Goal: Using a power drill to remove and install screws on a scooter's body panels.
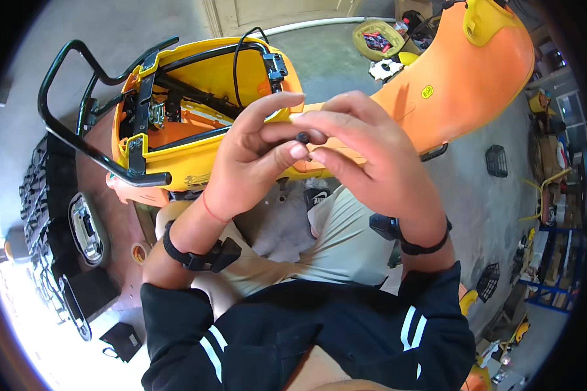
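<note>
Above the scooter seat area, my two hands meet at the fingertips. My left hand [244, 153] pinches a small black bolt [302, 137] between thumb and fingers, its round dark end turned upward. My right hand [378, 150] is closed in from the other side, its thumb and forefinger tips at the same bolt; its grip there is partly hidden. Beyond and below the hands stands a yellow and orange scooter body [287, 171]. Its rear compartment lies uncovered at the left, showing a black metal frame [135, 124] and a metal latch-like part [156, 115].
A bent black tube rail [44, 98] sticks out at the scooter's left end. The tall orange front panel [460, 78] rises at the right. A yellowish basin [360, 40] holds loose items on the floor. Blue shelving [548, 287] lines the right side; black parts [42, 189] lie left.
</note>
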Demonstrator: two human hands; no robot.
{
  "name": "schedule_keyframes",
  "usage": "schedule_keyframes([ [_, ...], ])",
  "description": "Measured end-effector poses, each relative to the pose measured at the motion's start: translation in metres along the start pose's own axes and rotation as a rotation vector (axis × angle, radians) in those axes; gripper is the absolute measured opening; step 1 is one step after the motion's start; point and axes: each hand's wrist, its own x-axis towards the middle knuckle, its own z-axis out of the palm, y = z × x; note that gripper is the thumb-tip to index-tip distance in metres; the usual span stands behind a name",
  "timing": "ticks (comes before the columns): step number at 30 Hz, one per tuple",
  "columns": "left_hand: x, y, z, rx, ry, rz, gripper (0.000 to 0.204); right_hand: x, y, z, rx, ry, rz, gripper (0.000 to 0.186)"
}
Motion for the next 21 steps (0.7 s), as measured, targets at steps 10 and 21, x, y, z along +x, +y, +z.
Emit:
schedule_keyframes([
  [10, -0.028, -0.015, -0.019, 0.137, -0.048, -0.206, 0.074, -0.031, 0.033, 0.043, -0.095, 0.218, -0.067, 0.014],
  [21, -0.035, -0.032, -0.040, 0.518, -0.105, -0.249, 0.048, -0.247, 0.115, -0.120, -0.041, 0.721, 1.067, 0.044],
])
